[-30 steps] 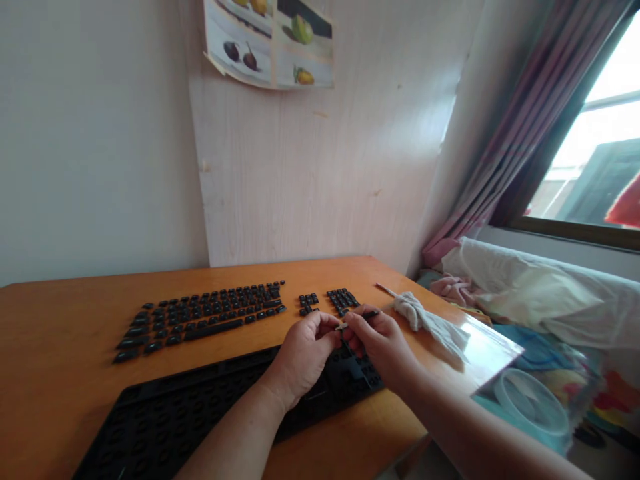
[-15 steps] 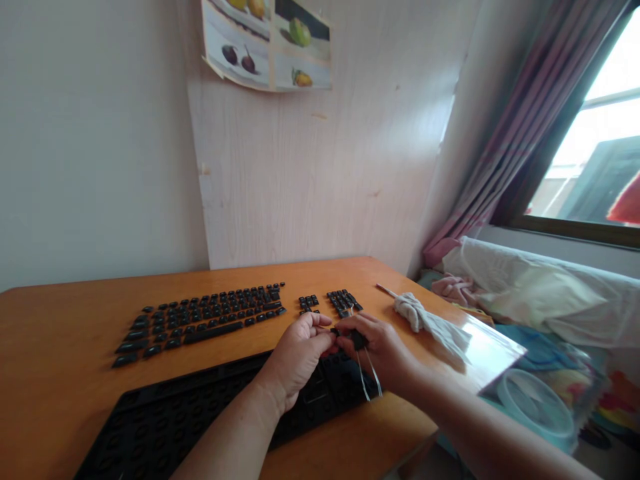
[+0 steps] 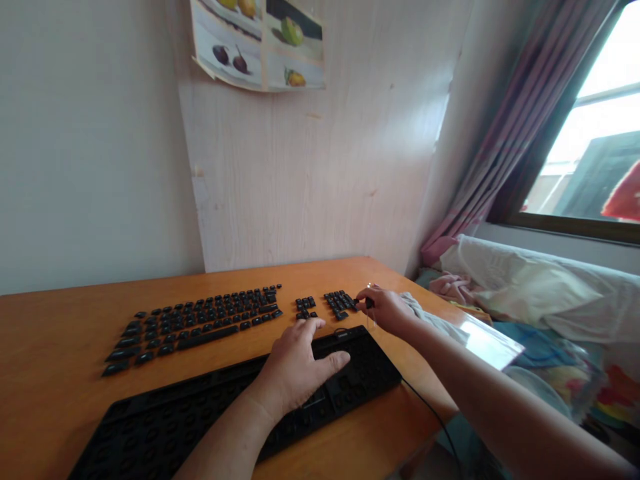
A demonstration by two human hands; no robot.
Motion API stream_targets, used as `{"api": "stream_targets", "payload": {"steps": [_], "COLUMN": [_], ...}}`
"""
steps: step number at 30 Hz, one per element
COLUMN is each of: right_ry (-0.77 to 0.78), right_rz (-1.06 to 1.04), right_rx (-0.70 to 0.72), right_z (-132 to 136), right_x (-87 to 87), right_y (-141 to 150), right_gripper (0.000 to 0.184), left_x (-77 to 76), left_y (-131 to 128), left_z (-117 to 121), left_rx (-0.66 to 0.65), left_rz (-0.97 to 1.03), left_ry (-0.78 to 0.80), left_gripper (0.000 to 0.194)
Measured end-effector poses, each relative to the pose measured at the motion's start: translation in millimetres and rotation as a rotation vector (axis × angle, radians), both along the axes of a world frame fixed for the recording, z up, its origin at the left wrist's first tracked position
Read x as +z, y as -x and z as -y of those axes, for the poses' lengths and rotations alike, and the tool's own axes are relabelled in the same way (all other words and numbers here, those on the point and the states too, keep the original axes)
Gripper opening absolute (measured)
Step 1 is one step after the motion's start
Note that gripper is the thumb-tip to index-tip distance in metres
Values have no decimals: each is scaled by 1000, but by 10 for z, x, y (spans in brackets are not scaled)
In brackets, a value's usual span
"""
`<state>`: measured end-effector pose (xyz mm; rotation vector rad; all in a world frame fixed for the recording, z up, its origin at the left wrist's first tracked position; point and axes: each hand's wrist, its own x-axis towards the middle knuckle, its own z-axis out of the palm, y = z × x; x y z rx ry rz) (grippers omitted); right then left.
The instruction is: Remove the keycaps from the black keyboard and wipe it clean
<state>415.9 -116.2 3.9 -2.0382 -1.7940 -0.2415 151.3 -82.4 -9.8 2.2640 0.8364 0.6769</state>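
Note:
My left hand [image 3: 299, 365] hovers over the black keyboard base [image 3: 367, 343], its thumb and fingers apart with nothing in them. The base lies tilted across the table's front, bare of caps where it shows. Beside the small block of number-pad keycaps [image 3: 334, 301], my right hand [image 3: 385, 308] is closed on a dark-handled wire keycap puller [image 3: 369, 303]. Its fingertips are at the block's right edge; whether they also pinch a keycap is hard to make out. A large group of black keycaps [image 3: 200, 317] lies in rows at left, with a smaller cluster [image 3: 305, 304] between.
A grey cloth [image 3: 435, 319] lies at the table's right, partly behind my right forearm. A black cable [image 3: 430, 407] runs from the base over the front edge. Bedding and bags [image 3: 545, 347] are piled beyond the table's right side.
My right hand has moved from the keyboard base up and right to the number-pad keycaps, taking the puller along. My left hand has come apart from it and opened.

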Motion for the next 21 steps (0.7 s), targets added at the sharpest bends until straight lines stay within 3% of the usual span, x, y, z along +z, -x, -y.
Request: {"api": "stream_targets", "payload": {"steps": [4,9,21], "right_ry": [162,205,215], "right_rz": [100,138,154], "right_rx": [26,48,77], "right_z": [-111,-158,-206], "right_x": [-95,-171,-206], "right_y": [-121,-66,-24], "right_gripper": [22,24,24], "left_x": [-5,11,32], "left_y": [54,91,97], "left_z": [42,127,178], "left_rx": [-67,-133,-124], "left_rz": [-277,-463,-474], "left_ry": [-117,-158,-147], "left_gripper": [109,132,120]}}
